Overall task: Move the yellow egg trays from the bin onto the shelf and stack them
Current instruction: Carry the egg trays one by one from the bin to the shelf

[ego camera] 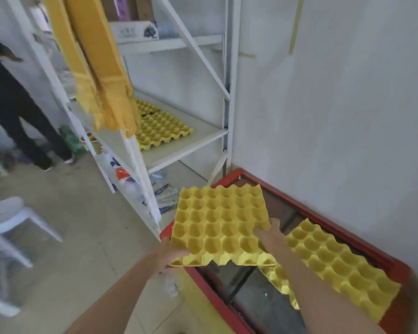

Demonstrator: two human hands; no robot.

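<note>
- Now a yellow egg tray [219, 224] is held above the red bin [362, 249], cups up, far edge tilted toward the shelf [179, 145];
- it is gripped at opposite edges by the left hand [170, 253] and right hand [269, 231];
- another tray [336, 263] is left in the bin; a stack [159, 128] is seen on the shelf.

Storeroom or back room of a small shop, judged from the white metal racking [140, 150] set against a bare plaster wall [336, 104]. Boxed goods [134, 32] and bottles are kept on the shelves, with a plastic stool [15, 220] stood on the plain concrete floor [82, 213].
</note>
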